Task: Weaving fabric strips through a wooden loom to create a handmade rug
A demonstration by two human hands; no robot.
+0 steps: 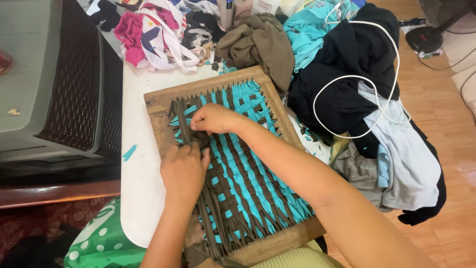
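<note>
The left hand [183, 168] and right hand [214, 119] are being pinched together on a brown strip [200, 139] (keeping it taut) over the wooden loom [159, 99].

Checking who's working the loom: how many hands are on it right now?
2. The left hand presses on the weave near the wooden frame's left side; the right hand pinches a dark strip just above it. No other hands show.

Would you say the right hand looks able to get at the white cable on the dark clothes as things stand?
Probably yes: the white cable lies loose on top of the dark clothes, uncovered, beside the weaving frame where the right hand is busy.
</note>
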